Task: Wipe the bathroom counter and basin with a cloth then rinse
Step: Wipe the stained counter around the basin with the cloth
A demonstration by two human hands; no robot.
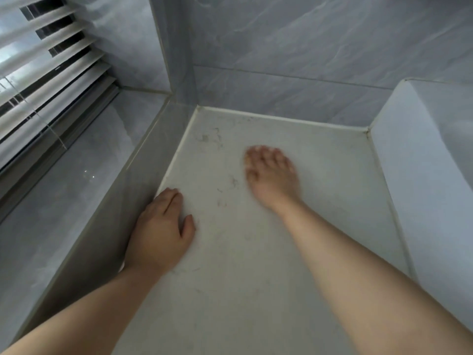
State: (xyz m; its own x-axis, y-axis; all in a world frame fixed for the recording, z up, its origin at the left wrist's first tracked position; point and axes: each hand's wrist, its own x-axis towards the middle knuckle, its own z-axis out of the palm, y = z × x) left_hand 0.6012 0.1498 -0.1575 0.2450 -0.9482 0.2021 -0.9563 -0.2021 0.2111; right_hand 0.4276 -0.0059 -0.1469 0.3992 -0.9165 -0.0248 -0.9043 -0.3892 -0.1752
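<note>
Your left hand (161, 226) lies flat, open, empty at counter's (243, 278) left edge — right hand (271, 175) blurred, fingers spread, nothing held, farther in.

Bare counter (256, 252); walls (281, 60) behind, beside
</note>
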